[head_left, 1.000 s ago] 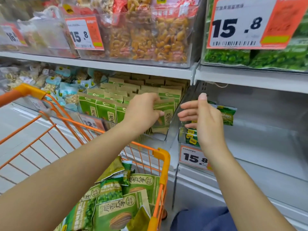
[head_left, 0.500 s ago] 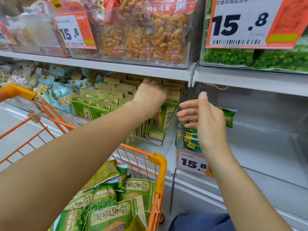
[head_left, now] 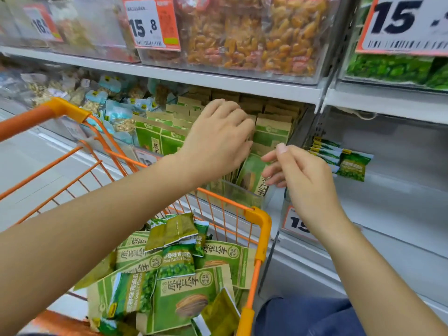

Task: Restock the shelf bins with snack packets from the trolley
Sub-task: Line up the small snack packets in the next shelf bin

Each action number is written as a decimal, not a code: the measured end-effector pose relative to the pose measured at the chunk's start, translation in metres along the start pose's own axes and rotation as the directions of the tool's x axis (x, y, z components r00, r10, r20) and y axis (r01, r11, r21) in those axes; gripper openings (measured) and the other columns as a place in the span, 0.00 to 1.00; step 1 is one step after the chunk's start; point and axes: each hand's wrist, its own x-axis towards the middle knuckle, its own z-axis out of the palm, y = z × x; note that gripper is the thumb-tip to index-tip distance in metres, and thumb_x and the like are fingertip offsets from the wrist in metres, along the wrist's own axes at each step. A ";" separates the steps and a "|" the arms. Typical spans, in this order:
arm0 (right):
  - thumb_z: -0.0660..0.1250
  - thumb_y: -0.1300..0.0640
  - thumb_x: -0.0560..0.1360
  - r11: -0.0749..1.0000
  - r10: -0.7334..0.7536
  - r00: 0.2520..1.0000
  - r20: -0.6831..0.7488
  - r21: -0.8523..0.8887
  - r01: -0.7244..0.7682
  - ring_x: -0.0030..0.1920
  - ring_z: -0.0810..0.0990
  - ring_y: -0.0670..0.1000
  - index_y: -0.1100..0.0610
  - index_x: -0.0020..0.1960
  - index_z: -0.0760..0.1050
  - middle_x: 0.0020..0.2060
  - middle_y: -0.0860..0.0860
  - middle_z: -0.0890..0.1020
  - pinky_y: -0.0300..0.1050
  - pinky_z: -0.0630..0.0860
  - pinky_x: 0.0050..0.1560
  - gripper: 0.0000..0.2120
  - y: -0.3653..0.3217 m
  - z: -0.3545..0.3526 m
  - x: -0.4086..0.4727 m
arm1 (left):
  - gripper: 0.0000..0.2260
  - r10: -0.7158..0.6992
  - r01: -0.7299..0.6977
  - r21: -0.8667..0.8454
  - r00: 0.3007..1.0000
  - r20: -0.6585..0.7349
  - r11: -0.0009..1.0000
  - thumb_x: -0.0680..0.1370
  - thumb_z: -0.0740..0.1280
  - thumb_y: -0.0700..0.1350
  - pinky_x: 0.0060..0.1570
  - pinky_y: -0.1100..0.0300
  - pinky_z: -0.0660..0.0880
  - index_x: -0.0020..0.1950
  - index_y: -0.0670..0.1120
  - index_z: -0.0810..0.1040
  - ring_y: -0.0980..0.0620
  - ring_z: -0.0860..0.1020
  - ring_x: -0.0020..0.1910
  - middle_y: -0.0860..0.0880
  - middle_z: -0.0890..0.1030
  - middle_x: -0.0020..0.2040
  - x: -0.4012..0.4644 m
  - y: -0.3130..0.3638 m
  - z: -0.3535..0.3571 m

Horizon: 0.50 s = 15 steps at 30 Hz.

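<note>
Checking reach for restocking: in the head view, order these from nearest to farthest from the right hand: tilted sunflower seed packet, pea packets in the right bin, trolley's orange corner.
1. Tilted sunflower seed packet, at the right hand's fingertips.
2. Pea packets, right of it.
3. Trolley's orange corner, lower left.

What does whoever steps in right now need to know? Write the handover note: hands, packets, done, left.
Left hand: open, fingers pressing the upright rows of sunflower seed packets in the middle bin.
Right hand: loosely curled, holding nothing, fingertips by the front packet, which leans.
Done: the middle bin is almost full.
Left: the trolley holds many seed packets and garlic pea packets; the right bin has only a few pea packets at its left wall.
</note>
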 end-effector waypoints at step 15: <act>0.51 0.44 0.75 0.714 -0.250 0.859 0.448 -0.514 0.476 0.36 0.82 0.54 0.47 0.47 0.79 0.36 0.45 0.83 0.48 0.75 0.28 0.18 0.007 0.044 -0.036 | 0.20 -0.167 0.493 -0.049 0.384 0.908 0.869 0.73 0.66 0.63 0.49 0.55 0.75 0.57 0.50 0.75 0.49 0.77 0.53 0.51 0.80 0.54 -0.159 -0.026 0.007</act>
